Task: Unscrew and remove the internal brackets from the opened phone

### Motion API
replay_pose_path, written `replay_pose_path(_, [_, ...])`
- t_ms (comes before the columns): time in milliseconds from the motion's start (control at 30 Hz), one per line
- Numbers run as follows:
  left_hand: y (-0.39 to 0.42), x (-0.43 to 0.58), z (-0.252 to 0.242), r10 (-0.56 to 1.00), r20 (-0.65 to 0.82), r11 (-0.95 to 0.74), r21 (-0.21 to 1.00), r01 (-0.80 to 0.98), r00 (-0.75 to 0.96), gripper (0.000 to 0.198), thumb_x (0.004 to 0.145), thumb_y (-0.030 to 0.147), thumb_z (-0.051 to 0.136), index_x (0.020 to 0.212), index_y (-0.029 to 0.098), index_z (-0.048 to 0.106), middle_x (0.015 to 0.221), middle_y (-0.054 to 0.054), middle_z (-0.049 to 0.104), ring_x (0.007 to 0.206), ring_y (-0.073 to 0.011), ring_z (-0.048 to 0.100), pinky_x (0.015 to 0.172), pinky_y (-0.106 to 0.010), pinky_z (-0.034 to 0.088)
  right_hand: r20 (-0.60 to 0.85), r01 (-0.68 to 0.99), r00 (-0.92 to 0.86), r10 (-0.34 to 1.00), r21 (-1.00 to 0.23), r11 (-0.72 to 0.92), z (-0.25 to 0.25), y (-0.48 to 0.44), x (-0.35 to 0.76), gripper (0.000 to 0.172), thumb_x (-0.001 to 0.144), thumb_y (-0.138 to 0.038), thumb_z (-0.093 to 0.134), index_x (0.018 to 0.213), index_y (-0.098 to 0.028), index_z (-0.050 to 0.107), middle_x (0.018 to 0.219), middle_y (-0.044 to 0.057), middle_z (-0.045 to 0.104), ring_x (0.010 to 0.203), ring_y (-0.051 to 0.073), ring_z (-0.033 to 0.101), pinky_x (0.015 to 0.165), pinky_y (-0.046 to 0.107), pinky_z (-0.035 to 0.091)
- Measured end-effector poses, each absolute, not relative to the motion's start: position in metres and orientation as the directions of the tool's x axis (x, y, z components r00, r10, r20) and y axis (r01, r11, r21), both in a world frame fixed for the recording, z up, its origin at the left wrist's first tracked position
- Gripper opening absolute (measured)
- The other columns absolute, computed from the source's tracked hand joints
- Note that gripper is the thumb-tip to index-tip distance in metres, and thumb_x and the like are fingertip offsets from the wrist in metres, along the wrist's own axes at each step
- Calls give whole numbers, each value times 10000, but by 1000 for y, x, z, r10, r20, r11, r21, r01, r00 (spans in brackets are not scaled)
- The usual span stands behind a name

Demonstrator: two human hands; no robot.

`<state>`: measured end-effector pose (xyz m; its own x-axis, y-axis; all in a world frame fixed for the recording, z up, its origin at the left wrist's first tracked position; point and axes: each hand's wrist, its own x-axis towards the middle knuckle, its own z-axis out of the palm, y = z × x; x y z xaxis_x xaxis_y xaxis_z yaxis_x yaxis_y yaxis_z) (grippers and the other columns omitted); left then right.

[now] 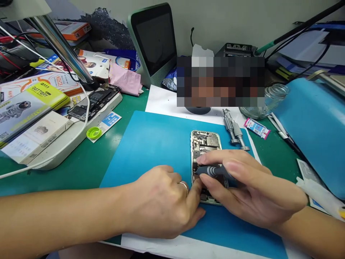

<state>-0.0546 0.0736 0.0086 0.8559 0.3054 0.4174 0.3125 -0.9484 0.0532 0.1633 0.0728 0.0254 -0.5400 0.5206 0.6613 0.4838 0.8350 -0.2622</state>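
An opened phone (206,142) with bare circuit parts lies on a blue mat (151,144). My right hand (250,189) is closed on a grey screwdriver (214,171), whose tip points left onto the phone's inner left side. My left hand (164,201), with a ring on one finger, rests on the mat. Its fingers curl, and one fingertip presses against the phone's left edge close to the screwdriver tip. The lower half of the phone is hidden under both hands.
Two silver screwdrivers (234,130) lie right of the phone, beside a small pink packet (257,128) and a glass jar (269,100). A grey screen device (155,41) stands behind. At left: boxes (32,104), another opened phone (94,100), a green cap (94,132), a lamp pole (61,48).
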Motion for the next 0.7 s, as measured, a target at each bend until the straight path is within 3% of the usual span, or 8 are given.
replay_pose_path(133, [73,-55,8,303,424,-950,63,306,853,302,1007,297,527,716,216,528,560,19,568,446,-173,538,447,-357,347,717,457,-489,497,-274,846,21,72,161,605,866,-33,684,1425,-192,514,973,119,810,854,245,809,668,333,709])
replay_pose_path(267, [73,-55,7,303,403,-952,76,298,864,272,1030,296,485,814,181,604,588,14,590,454,-186,544,446,-374,383,724,489,-453,520,-286,824,21,73,161,597,871,-97,768,1404,-225,534,974,97,810,807,242,803,633,341,698])
replay_pose_path(433, [74,-54,8,300,397,-953,78,293,867,292,1027,293,506,754,206,561,589,17,580,462,-184,547,448,-378,405,731,468,-447,516,-300,831,20,76,161,584,850,-11,647,1390,-206,546,988,95,793,872,224,796,687,333,690])
replay_pose_path(567, [73,-54,9,297,397,-954,74,292,869,271,1025,298,505,785,197,579,593,20,589,452,-179,540,440,-378,397,736,470,-445,510,-293,833,20,76,162,565,859,-90,769,1371,-195,554,942,95,798,800,227,792,650,328,688])
replay_pose_path(700, [72,-55,9,292,391,-954,60,293,873,258,1009,289,530,767,203,554,587,17,585,459,-175,554,439,-364,385,718,440,-473,510,-309,843,22,74,161,637,830,24,648,1417,-183,519,934,83,807,800,217,800,713,339,706])
